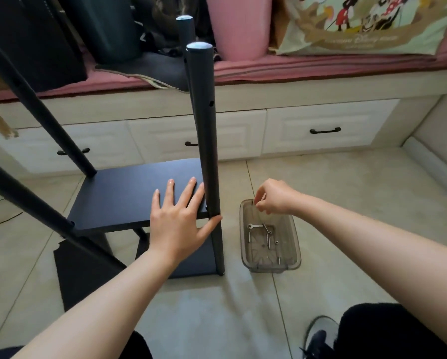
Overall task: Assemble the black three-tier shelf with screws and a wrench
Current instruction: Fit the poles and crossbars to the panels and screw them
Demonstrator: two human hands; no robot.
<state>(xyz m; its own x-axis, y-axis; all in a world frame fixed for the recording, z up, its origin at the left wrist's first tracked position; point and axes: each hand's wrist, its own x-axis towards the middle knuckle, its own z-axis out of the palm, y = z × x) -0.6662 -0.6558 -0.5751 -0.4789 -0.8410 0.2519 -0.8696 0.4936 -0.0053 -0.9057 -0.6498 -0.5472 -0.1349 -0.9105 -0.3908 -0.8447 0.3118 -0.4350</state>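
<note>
Our shelf (129,195) stands on the tiled floor (346,193) in front of us, partly built: a black board sits across four round black posts, with a second board lower down near the floor. We judge the boards stiff and smooth, the posts rigid tubes, and the whole frame light enough to shift but apt to rock while its joints are loose. Our left hand (181,216) lies flat on the upper board, fingers spread, thumb touching the near right post (206,141) at the joint; that corner looks like the sensible place to steady it.

Just beside the post, to the right, a clear plastic tub (292,244) holds the wrench (254,225) and several screws (268,240). Our right hand (274,196) hovers over the tub's far rim with fingertips pinched together; we cannot tell whether a screw is between them. The screws are small and slippery, easy to drop.

Open floor lies right of the tub. Drawers (326,125) close the far side, and our shoe (320,338) sits near.
</note>
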